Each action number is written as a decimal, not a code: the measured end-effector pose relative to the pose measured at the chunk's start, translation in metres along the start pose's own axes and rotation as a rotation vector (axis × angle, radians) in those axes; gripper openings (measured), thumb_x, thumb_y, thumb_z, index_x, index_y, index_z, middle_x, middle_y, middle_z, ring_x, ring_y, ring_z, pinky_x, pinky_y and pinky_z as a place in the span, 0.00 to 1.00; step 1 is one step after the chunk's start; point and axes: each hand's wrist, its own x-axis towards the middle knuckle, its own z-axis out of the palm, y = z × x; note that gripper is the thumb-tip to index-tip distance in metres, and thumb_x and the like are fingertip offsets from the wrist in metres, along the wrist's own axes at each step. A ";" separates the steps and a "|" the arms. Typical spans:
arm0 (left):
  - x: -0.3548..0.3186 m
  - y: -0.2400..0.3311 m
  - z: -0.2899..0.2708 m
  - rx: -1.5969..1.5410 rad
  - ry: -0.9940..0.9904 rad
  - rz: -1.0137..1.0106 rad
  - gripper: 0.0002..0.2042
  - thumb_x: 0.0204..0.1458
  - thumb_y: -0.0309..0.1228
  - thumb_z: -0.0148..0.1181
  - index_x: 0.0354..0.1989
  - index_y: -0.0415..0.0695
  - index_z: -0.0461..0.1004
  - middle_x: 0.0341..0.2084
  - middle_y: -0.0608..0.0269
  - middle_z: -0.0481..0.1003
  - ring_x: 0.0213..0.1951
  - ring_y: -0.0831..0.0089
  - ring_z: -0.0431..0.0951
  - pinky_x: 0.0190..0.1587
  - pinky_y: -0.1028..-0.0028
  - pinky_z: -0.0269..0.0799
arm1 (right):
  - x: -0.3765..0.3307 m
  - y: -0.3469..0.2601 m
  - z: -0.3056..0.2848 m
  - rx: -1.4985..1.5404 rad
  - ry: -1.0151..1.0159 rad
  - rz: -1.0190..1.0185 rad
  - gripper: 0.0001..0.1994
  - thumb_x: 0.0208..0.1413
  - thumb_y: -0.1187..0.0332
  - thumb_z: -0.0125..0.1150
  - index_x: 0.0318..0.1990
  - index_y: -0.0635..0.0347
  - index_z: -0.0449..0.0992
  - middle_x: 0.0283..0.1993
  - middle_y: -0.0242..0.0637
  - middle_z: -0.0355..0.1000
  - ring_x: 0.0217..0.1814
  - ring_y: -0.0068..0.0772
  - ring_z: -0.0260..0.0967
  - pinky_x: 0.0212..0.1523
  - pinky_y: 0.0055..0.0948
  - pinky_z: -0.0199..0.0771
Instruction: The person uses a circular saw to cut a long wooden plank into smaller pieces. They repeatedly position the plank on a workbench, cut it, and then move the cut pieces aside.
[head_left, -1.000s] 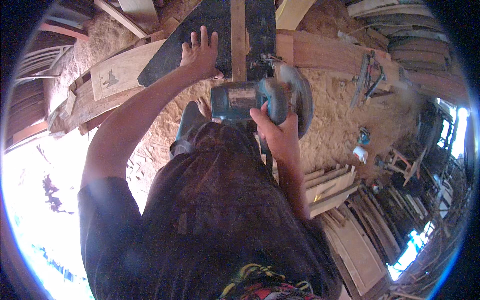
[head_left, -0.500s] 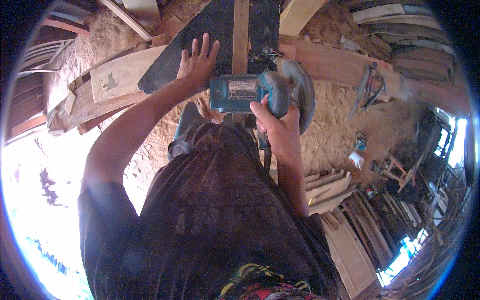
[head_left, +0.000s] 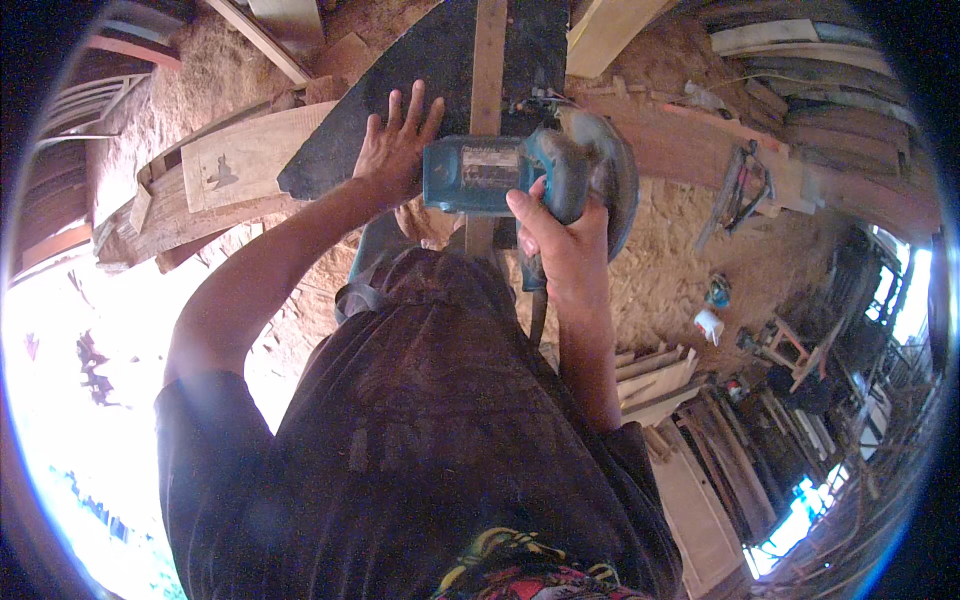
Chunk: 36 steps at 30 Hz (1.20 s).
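My right hand is wrapped round the rear handle of a teal circular saw. The saw's rounded blade guard is on its right side, and a cord hangs below the handle. Under the saw, a narrow wooden strip runs lengthwise over a dark board. My left hand lies flat on that board with fingers spread, just left of the saw's motor housing. The blade and the board's near edge are hidden beneath the saw.
A long plank crosses beneath the dark board. Hand tools lie on its right part. Sawdust covers the ground. A white container, a small wooden stool and stacked boards stand at the right.
In the picture, saw and right hand sit slightly further right, along with the strip and board. My left hand has slid slightly nearer on the board and stays flat.
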 end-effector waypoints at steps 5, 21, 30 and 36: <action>-0.001 0.002 -0.006 -0.041 -0.030 -0.011 0.49 0.51 0.48 0.69 0.78 0.43 0.49 0.78 0.37 0.42 0.74 0.32 0.52 0.61 0.42 0.63 | 0.012 -0.008 0.004 0.032 -0.003 0.002 0.12 0.54 0.67 0.75 0.36 0.57 0.75 0.26 0.25 0.72 0.21 0.18 0.66 0.22 0.23 0.65; -0.002 0.003 -0.010 -0.126 -0.043 -0.031 0.52 0.35 0.57 0.79 0.69 0.40 0.69 0.80 0.41 0.36 0.76 0.33 0.46 0.60 0.49 0.62 | 0.054 -0.033 0.014 0.145 -0.027 -0.034 0.13 0.51 0.69 0.76 0.36 0.56 0.74 0.25 0.24 0.70 0.17 0.17 0.62 0.18 0.23 0.62; -0.007 0.008 -0.011 -0.036 -0.027 -0.021 0.61 0.38 0.60 0.76 0.76 0.39 0.52 0.78 0.35 0.41 0.74 0.31 0.52 0.60 0.40 0.65 | 0.101 -0.061 0.022 0.138 -0.090 -0.056 0.11 0.53 0.73 0.75 0.35 0.56 0.74 0.23 0.25 0.67 0.19 0.18 0.61 0.21 0.23 0.60; 0.003 0.009 -0.011 -0.005 -0.090 -0.066 0.64 0.39 0.61 0.76 0.79 0.41 0.44 0.78 0.36 0.40 0.76 0.32 0.48 0.64 0.32 0.59 | 0.144 -0.080 0.020 0.117 -0.110 -0.288 0.08 0.53 0.74 0.73 0.34 0.58 0.77 0.24 0.26 0.69 0.20 0.19 0.63 0.23 0.26 0.63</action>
